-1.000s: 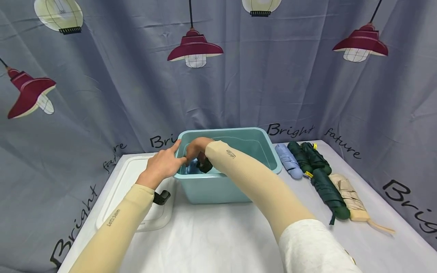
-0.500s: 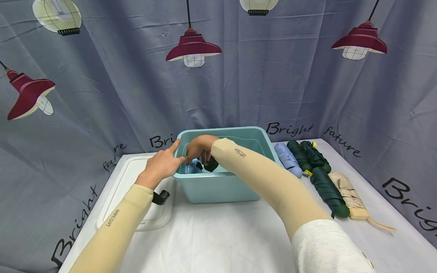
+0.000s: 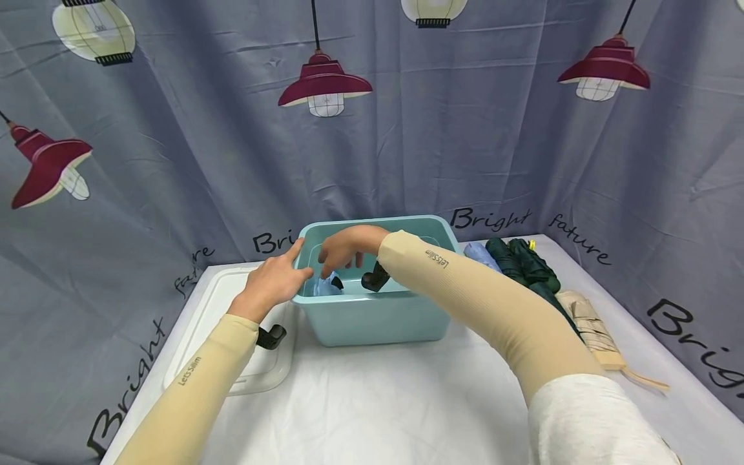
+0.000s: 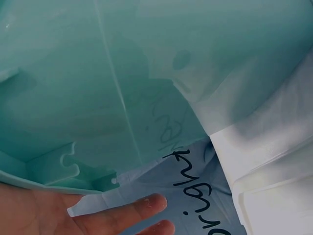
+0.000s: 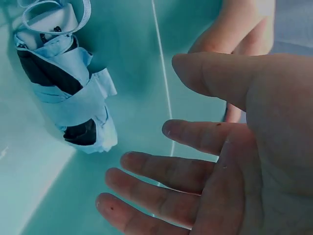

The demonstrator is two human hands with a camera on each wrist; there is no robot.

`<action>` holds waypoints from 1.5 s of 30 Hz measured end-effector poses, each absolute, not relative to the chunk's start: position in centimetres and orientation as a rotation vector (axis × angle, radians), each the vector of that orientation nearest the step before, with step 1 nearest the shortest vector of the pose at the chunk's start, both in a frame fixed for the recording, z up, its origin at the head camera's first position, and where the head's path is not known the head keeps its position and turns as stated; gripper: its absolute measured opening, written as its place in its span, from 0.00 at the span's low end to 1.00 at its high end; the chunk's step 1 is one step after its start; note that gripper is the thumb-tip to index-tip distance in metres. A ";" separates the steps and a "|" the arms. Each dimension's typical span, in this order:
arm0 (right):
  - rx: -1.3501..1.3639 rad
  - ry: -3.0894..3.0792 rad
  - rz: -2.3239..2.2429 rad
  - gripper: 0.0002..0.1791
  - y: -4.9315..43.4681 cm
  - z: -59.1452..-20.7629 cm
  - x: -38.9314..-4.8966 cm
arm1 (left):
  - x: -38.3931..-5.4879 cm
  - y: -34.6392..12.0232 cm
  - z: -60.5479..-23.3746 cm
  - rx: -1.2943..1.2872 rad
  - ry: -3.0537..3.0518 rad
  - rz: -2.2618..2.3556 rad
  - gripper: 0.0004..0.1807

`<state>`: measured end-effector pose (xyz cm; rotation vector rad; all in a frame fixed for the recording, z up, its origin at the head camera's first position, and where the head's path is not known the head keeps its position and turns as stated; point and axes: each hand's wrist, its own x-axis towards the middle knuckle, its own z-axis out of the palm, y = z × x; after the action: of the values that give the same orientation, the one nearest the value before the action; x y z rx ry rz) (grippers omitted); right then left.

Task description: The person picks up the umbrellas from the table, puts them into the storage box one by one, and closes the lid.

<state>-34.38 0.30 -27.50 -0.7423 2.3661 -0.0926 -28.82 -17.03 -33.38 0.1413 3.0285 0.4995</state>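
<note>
In the head view my left hand (image 3: pixel 273 282) holds the left rim of a teal plastic storage bin (image 3: pixel 372 321). Its thumb lies over the rim, while in the left wrist view straight fingers (image 4: pixel 117 215) show outside the wall. My right hand (image 3: pixel 351 247) hovers inside the bin, its fingers spread and holding nothing. Beside it a light blue folded umbrella (image 5: pixel 73 95) lies along the bin's left end, with black patches, a pale handle and a wrist loop. The right hand is apart from this umbrella (image 3: pixel 327 286).
A white lid (image 3: pixel 217 303) lies left of the bin. To the right on the white table are more folded umbrellas: a blue one (image 3: pixel 481 254), dark green ones (image 3: pixel 533 265) and a beige one (image 3: pixel 594 329) with a strap. A grey patterned curtain (image 3: pixel 407 155) hangs behind.
My right hand has let go of the blue umbrella and drawn up and to the right, leaving it in the bin. The left hand stays on the rim.
</note>
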 end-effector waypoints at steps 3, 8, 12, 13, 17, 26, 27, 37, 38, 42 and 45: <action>-0.751 2.379 -0.104 0.38 0.8 -27.2 -33.8 | -28.9 -17.1 -33.4 0.148 3.034 0.505 0.43; -0.760 2.382 -0.104 0.37 1.7 -26.8 -32.8 | -28.8 -17.2 -33.6 0.164 3.021 0.513 0.43; -0.796 2.404 -0.073 0.35 2.4 -26.4 -32.1 | -28.7 -17.2 -33.6 0.175 3.032 0.509 0.43; -0.808 2.406 -0.070 0.35 2.6 -26.3 -31.9 | -28.7 -17.2 -33.5 0.176 3.039 0.508 0.43; -0.847 2.415 -0.070 0.35 3.4 -26.0 -31.3 | -28.8 -17.1 -33.4 0.185 3.055 0.508 0.43; -0.909 2.492 -0.084 0.33 5.8 -25.5 -29.6 | -28.7 -17.1 -33.4 0.177 3.063 0.514 0.43; -0.907 2.499 -0.102 0.33 6.1 -25.4 -29.4 | -28.6 -17.1 -33.4 0.176 3.064 0.514 0.43; -0.876 2.543 -0.246 0.30 9.8 -25.2 -27.4 | -28.3 -17.3 -33.8 0.181 3.053 0.514 0.44; -0.870 2.551 -0.259 0.30 10.2 -25.1 -27.3 | -28.4 -17.3 -33.8 0.184 3.058 0.514 0.44; -0.843 2.564 -0.301 0.29 11.6 -24.8 -27.0 | -28.5 -17.2 -33.5 0.191 3.065 0.512 0.44; -0.841 2.553 -0.327 0.29 12.5 -24.9 -26.8 | -28.5 -17.3 -33.5 0.185 3.053 0.524 0.43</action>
<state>-26.85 12.50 -24.86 -0.8409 2.5526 -0.3267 -28.49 -17.30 -33.53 0.1852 3.0532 0.5241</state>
